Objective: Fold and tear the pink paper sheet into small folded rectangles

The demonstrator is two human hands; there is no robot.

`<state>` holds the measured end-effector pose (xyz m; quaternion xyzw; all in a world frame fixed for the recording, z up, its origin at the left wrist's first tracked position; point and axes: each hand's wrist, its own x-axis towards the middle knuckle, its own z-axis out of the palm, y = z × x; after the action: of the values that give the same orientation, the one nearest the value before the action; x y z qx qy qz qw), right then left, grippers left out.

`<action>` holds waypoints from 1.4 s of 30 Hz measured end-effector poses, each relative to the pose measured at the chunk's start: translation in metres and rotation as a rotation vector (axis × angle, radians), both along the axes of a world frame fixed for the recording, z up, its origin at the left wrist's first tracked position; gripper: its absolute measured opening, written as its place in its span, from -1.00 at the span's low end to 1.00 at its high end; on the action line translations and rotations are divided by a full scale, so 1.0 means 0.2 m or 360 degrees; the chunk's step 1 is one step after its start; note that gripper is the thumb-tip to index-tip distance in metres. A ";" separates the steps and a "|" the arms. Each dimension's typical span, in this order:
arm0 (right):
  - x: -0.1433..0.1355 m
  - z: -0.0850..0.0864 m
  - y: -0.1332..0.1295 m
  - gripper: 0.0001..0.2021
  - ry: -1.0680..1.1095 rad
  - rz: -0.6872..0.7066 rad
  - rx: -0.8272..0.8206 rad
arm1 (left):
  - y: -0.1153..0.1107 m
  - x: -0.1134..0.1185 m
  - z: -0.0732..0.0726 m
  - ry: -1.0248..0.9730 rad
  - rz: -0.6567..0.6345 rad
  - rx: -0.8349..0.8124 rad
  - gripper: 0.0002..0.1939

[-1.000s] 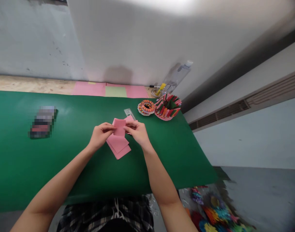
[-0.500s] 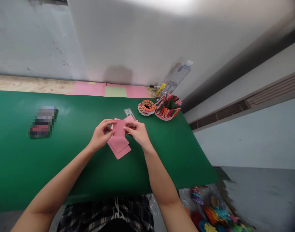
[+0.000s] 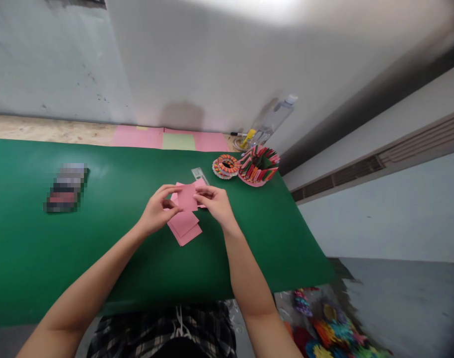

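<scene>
Pink paper sheet (image 3: pixel 187 197) is positioned above the desk (image 3: pixel 156 268), between the two hands, with its face toward the wearer. Right hand (image 3: pixel 214 203): thumb and fingers closed on the right edge of the sheet. Left hand (image 3: pixel 158 209): thumb and index finger parted in a curve, at the lower and upper left of the sheet; whether they grip it cannot be determined. Loose pink papers (image 3: pixel 184 231) lie overlapped on the desk, on the near side of the held sheet. A pixelated dark object (image 3: pixel 66 189) lies well to the left. Beyond the right hand are a ruler-like strip (image 3: pixel 198 173), partly covered, a multicoloured ring (image 3: pixel 226 165) and, just beside the ring, a round bundle of folded papers (image 3: pixel 259 166). Along the far edge, a wooden strip (image 3: pixel 44 130) carries large pink sheets (image 3: pixel 137 136) and a pale green sheet (image 3: pixel 178 141). A clear bottle (image 3: pixel 273 119) with a white cap is near the wall (image 3: pixel 212 59).
</scene>
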<state>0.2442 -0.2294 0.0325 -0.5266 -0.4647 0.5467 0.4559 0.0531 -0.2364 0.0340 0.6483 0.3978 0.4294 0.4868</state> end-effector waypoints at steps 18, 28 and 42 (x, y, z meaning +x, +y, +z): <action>0.02 0.00 0.00 -0.64 -0.0064 -0.0077 0.0003 | 0.00 0.00 -0.02 0.0060 -0.0205 0.0020 -0.39; 0.03 0.01 0.00 -0.68 0.0002 0.0040 -0.0008 | -0.01 -0.02 -0.02 0.0138 -0.0167 0.0156 -0.11; 0.17 -0.07 0.07 -0.71 -0.0942 -0.0387 0.0257 | -0.10 0.09 -0.17 0.1365 -0.0075 0.0715 -0.43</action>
<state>0.2775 -0.2148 0.0179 -0.6765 -0.5526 0.2729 0.4032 0.0713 -0.2556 -0.0004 0.8648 0.4453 0.1877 0.1365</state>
